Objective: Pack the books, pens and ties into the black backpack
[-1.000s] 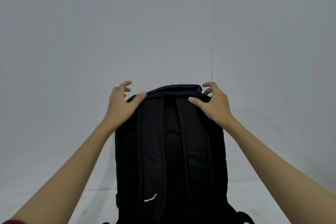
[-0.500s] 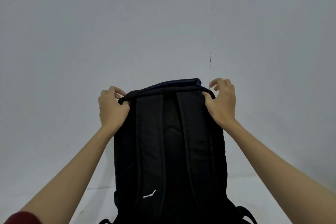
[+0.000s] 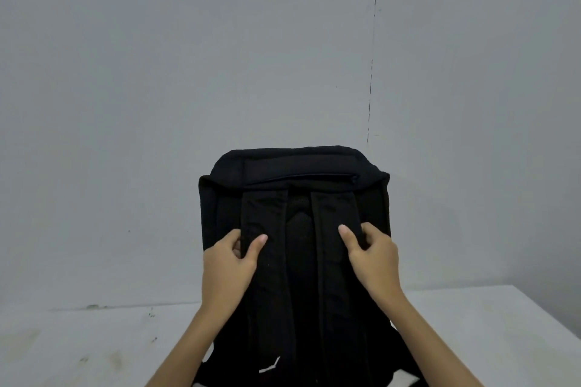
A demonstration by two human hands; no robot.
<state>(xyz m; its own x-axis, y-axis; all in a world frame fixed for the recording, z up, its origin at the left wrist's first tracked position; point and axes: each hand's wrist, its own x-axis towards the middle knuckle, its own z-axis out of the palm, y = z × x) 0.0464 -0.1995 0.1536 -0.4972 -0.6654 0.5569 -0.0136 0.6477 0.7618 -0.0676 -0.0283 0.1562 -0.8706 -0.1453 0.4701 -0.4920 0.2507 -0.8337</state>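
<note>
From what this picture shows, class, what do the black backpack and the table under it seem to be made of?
Black backpack: seemingly a soft woven fabric, matt, since it creases and gives where the left hand and right hand pinch its straps. Table: a hard, smooth white top with scuffs, perhaps laminate or painted board; the picture leaves that open.

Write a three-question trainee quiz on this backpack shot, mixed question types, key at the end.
1. True or false: the black backpack stands with its strap side facing the camera.
2. Multiple choice: what does the left hand hold? A) the top handle B) the left shoulder strap C) a book
3. Fill in: the right hand has its grip on the right ____ strap.

Key: 1 true; 2 B; 3 shoulder. No books, pens or ties show on the white table, and the backpack's top looks shut.
</note>
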